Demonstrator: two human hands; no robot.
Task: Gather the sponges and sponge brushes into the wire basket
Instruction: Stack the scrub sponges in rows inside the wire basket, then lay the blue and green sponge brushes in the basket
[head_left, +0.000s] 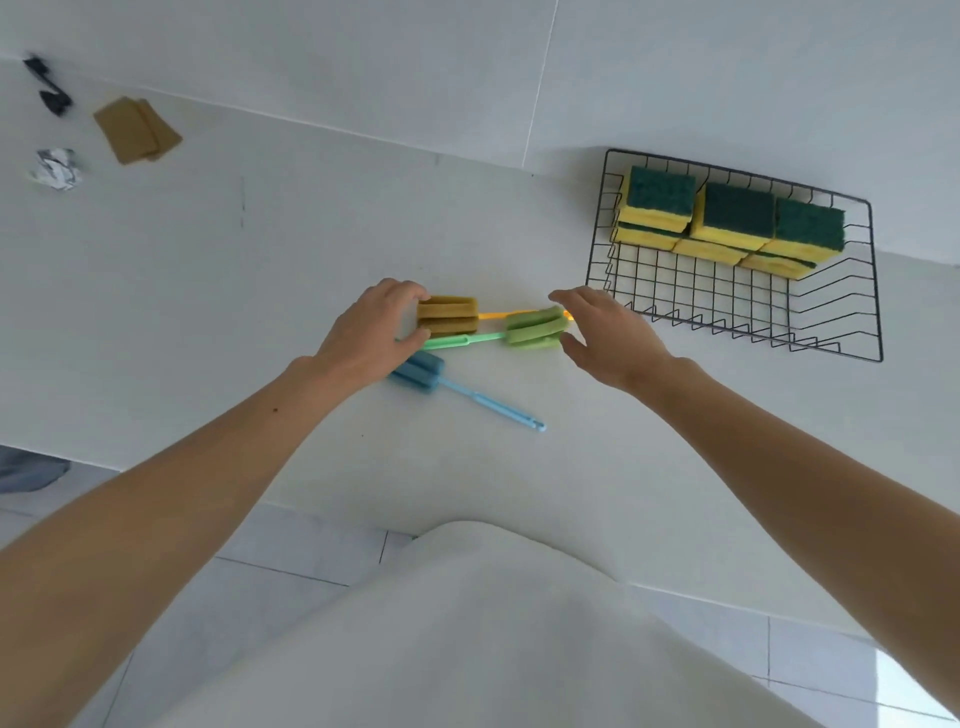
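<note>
While three sponge brushes lie on the table (260, 270) short of the wire basket (836, 332), the left hand (363, 338) curls loosely around the mustard brush (448, 315) head and the right hand (608, 338) spreads wide beside the green brush (535, 327). Foam heads likely squash; the thin, stiff handles, light like the blue brush (418, 370), offer surer grips.

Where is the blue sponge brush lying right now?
In the head view the blue sponge brush lies on the white counter, just below the left hand and the green sponge brush, well left of the wire basket.
</note>
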